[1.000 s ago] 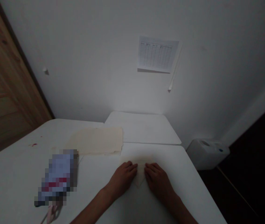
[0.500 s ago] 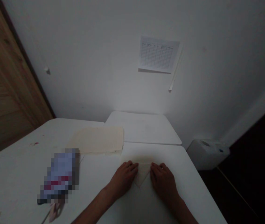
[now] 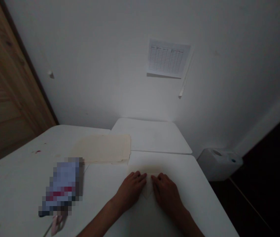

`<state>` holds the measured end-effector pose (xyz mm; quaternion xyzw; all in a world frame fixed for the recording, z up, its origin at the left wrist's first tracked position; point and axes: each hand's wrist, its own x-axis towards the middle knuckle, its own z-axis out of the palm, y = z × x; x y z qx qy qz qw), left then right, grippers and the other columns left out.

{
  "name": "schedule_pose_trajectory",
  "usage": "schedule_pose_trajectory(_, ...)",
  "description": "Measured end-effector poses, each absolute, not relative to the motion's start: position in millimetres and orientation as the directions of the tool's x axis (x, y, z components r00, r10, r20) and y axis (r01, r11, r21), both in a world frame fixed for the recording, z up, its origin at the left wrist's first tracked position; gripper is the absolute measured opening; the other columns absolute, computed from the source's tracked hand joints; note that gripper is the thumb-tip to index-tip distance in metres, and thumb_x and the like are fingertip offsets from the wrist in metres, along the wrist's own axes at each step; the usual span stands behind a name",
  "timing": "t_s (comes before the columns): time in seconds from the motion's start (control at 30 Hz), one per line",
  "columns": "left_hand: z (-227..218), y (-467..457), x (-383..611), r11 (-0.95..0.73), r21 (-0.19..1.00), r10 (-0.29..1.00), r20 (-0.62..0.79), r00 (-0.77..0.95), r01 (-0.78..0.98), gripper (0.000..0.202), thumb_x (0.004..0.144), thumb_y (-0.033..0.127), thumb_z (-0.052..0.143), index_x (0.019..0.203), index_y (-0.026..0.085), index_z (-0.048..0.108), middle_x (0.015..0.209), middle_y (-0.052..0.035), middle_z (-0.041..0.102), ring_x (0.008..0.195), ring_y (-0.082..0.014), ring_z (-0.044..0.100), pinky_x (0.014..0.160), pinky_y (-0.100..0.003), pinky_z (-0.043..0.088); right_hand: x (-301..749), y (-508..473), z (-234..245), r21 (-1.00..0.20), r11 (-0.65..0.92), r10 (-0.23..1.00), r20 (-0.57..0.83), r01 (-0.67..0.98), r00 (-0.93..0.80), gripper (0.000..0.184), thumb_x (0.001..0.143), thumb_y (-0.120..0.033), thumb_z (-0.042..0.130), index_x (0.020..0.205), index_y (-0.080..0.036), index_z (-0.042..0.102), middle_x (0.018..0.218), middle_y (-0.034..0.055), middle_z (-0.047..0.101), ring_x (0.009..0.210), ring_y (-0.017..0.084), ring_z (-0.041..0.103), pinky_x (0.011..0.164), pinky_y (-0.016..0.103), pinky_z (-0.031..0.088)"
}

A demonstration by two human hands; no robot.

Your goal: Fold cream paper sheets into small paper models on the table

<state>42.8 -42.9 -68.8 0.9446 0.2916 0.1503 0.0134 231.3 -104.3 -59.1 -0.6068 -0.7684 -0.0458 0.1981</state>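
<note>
A pale cream sheet of paper [image 3: 148,189], folded to a downward point, lies on the white table [image 3: 19,184]. My left hand [image 3: 131,189] rests flat on its left side with fingers stretched out. On the right side my right hand [image 3: 166,192] also presses flat, fingers extended and close to the left hand's fingertips. Only a narrow strip of the paper shows between the two hands.
A stack of cream sheets [image 3: 103,148] lies further back on the table. A blurred-out object [image 3: 62,186] and pink-handled scissors [image 3: 56,225] sit at the left. A second white table [image 3: 152,135] stands against the wall, a white bin [image 3: 220,163] at the right.
My right hand has slid left along the paper, back toward my left hand, after moving right half a second ago. The left hand has stayed in place.
</note>
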Motion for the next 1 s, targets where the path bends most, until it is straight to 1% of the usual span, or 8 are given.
schedule_pose_trajectory(0.13, -70, -43, 43, -0.826, 0.113, 0.558, 0.295, 0.776, 0.552, 0.027, 0.086, 0.005, 0.052, 0.108, 0.017, 0.061, 0.125, -0.0093, 0.061, 0.106, -0.0248, 0.053, 0.09, -0.041, 0.044, 220, -103, -60, -0.121, 0.248, 0.927, 0.318, 0.961, -0.199, 0.027, 0.092, -0.018, 0.047, 0.117, -0.025, 0.056, 0.089, 0.005, 0.059, 0.077, 0.017, 0.058, 0.067, 0.025, 0.045)
schedule_pose_trajectory(0.27, -66, -44, 43, -0.83, 0.123, 0.556, 0.28, 0.783, 0.545, 0.028, 0.086, 0.005, 0.05, 0.108, 0.017, 0.062, 0.125, -0.0101, 0.06, 0.104, -0.0243, 0.054, 0.088, -0.04, 0.046, 215, -103, -63, -0.07, 0.188, 0.944, 0.287, 0.98, -0.161, 0.038, 0.089, -0.015, 0.049, 0.126, -0.025, 0.052, 0.091, 0.0072, 0.061, 0.078, 0.019, 0.06, 0.064, 0.026, 0.045)
schedule_pose_trajectory(0.4, -65, -44, 42, -0.825, 0.134, 0.564, 0.276, 0.779, 0.55, 0.028, 0.084, 0.005, 0.05, 0.106, 0.016, 0.062, 0.127, -0.0095, 0.06, 0.105, -0.0249, 0.054, 0.09, -0.042, 0.046, 214, -105, -64, -0.054, 0.129, 0.952, 0.286, 0.99, -0.108, 0.038, 0.091, -0.017, 0.046, 0.127, -0.027, 0.052, 0.094, 0.0091, 0.062, 0.081, 0.021, 0.061, 0.064, 0.028, 0.045)
schedule_pose_trajectory(0.53, -68, -43, 41, -0.826, 0.135, 0.561, 0.297, 0.773, 0.548, 0.029, 0.084, 0.004, 0.048, 0.107, 0.017, 0.062, 0.127, -0.0091, 0.059, 0.107, -0.0249, 0.053, 0.093, -0.043, 0.045, 227, -108, -68, -0.072, 0.058, 0.949, 0.313, 0.996, -0.032, 0.032, 0.094, -0.025, 0.045, 0.125, -0.026, 0.055, 0.091, 0.0092, 0.062, 0.079, 0.022, 0.061, 0.063, 0.03, 0.044)
schedule_pose_trajectory(0.63, -70, -43, 42, -0.824, 0.131, 0.563, 0.301, 0.77, 0.551, 0.03, 0.084, 0.004, 0.047, 0.107, 0.017, 0.062, 0.128, -0.0093, 0.059, 0.108, -0.0249, 0.053, 0.092, -0.043, 0.046, 245, -111, -72, -0.074, 0.018, 0.93, 0.367, 0.997, 0.011, 0.031, 0.095, -0.029, 0.045, 0.124, -0.027, 0.055, 0.088, 0.0086, 0.061, 0.079, 0.023, 0.06, 0.061, 0.029, 0.043)
schedule_pose_trajectory(0.77, -68, -47, 42, -0.813, 0.133, 0.577, 0.309, 0.756, 0.567, 0.027, 0.086, 0.007, 0.048, 0.108, 0.017, 0.061, 0.129, -0.0096, 0.059, 0.107, -0.0255, 0.053, 0.09, -0.043, 0.046, 263, -113, -76, -0.049, 0.008, 0.898, 0.44, 0.999, 0.014, 0.029, 0.094, -0.031, 0.046, 0.122, -0.026, 0.055, 0.085, 0.0079, 0.06, 0.076, 0.021, 0.059, 0.057, 0.027, 0.041)
schedule_pose_trajectory(0.87, -66, -50, 42, -0.808, 0.139, 0.584, 0.317, 0.747, 0.572, 0.024, 0.087, 0.01, 0.049, 0.107, 0.017, 0.061, 0.129, -0.0094, 0.059, 0.105, -0.0256, 0.054, 0.088, -0.043, 0.047, 267, -112, -74, -0.061, 0.006, 0.903, 0.429, 0.998, 0.021, 0.028, 0.093, -0.03, 0.049, 0.119, -0.025, 0.056, 0.088, 0.008, 0.06, 0.079, 0.022, 0.059, 0.061, 0.029, 0.043)
schedule_pose_trajectory(1.0, -66, -50, 43, -0.812, 0.142, 0.58, 0.314, 0.752, 0.567, 0.023, 0.087, 0.01, 0.05, 0.107, 0.018, 0.061, 0.129, -0.0087, 0.058, 0.103, -0.0253, 0.054, 0.087, -0.042, 0.046, 264, -107, -66, -0.125, 0.045, 0.901, 0.433, 0.991, 0.014, 0.022, 0.091, -0.021, 0.052, 0.111, -0.023, 0.06, 0.093, 0.0079, 0.06, 0.086, 0.022, 0.057, 0.075, 0.033, 0.045)
